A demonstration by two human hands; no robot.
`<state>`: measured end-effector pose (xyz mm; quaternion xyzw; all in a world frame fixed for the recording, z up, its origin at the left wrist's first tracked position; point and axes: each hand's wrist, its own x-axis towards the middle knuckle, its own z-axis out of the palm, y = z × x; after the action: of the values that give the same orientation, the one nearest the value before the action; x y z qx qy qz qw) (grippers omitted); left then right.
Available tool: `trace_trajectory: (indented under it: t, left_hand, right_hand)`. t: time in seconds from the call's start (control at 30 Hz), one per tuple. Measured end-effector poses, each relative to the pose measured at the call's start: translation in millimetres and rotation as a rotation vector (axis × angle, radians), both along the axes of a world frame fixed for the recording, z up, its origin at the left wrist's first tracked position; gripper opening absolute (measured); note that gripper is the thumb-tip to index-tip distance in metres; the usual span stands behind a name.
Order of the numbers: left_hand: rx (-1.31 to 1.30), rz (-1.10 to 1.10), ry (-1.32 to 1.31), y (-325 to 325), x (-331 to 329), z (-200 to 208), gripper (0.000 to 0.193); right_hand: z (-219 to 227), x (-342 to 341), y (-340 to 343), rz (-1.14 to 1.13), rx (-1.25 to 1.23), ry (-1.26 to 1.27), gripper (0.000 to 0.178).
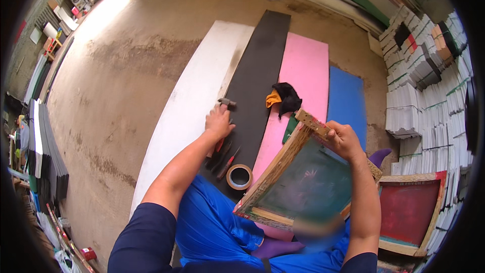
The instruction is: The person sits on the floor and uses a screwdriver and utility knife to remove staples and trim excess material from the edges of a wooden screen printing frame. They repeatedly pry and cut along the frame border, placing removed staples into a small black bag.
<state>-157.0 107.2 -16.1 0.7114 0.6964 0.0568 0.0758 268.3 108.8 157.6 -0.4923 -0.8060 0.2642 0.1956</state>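
Observation:
My left hand (218, 121) is closed round a hammer over the black sheet, just below its dark metal head (228, 102). Beneath that hand lie several hand tools, among them a red-and-black screwdriver-like tool (228, 166). A roll of brown tape (239, 177) rests beside them, near my knee. My right hand (346, 140) grips the upper corner of a wooden frame (277, 168) stretched with greenish mesh, like a printing screen. The frame leans tilted over my lap, and a blurred patch covers part of its lower edge.
White (194, 86), black (262, 60), pink (306, 65) and blue (346, 103) sheets lie side by side on the floor. A black-and-orange cloth (286, 98) sits on the pink one. A second, red-meshed frame (408, 212) stands at right, near stacked white sheets (404, 111).

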Motion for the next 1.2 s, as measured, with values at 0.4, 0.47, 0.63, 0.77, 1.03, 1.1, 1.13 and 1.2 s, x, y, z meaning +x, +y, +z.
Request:
trace_trajectory:
  t: [0.4,0.47,0.63,0.77,1.03,1.1,1.13,1.2]
  left_hand:
    - [0.042,-0.865,-0.16,-68,45,-5,0.013]
    - [0.132,-0.543,-0.298,-46,35,13,0.015]
    - [0.099,0.157,-0.364,-3,-41,40,0.026]
    - [0.03,0.507,-0.271,-4,-116,13,0.028]
    - [0.241,-0.225,-0.275,5,4,26,0.062]
    - [0.217,-0.441,-0.081,11,69,28,0.064]
    - [0.122,-0.495,-0.026,19,99,18,0.07]
    - [0.218,-0.552,-0.02,35,139,-30,0.064]
  right_hand:
    - [-13,2,9,-0.005,-0.003,0.012,0.066]
    - [-16,0,9,0.001,-0.003,0.026,0.065]
    - [-31,-13,11,0.019,-0.06,-0.018,0.06]
    - [-55,-36,15,0.059,-0.098,-0.053,0.052]
    - [-58,-38,10,0.085,-0.108,-0.13,0.056]
    - [-44,-37,4,0.109,-0.096,-0.087,0.06]
    - [-41,-36,1,0.112,-0.102,-0.072,0.059]
    - [-41,-44,1,0.15,-0.11,-0.017,0.059]
